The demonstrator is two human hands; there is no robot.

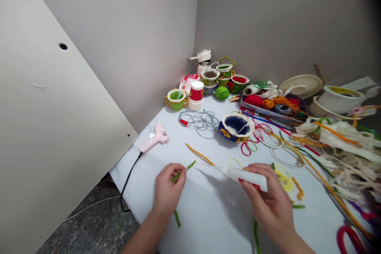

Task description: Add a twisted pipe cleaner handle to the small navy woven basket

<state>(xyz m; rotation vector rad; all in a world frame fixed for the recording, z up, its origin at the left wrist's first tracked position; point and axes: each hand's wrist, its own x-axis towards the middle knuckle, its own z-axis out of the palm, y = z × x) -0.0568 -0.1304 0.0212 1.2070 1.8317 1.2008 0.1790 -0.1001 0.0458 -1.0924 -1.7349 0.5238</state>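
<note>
My left hand [168,188] pinches a short green pipe cleaner [183,170] just above the white table [208,214]. The fingers of my right hand [268,198] wrap a white glue tube [238,174], whose nozzle points left toward the tip of the green piece. A second green piece [177,219] lies by my left wrist. An orange pipe cleaner [199,154] lies just beyond the nozzle.
A pink glue gun [154,139] with a black cord lies at the left edge. A blue yarn basket [235,126], grey wire [201,120], small decorated cups [208,79], a tray of yarn [272,105], cord piles [342,147] and red scissors [354,238] crowd the back and right.
</note>
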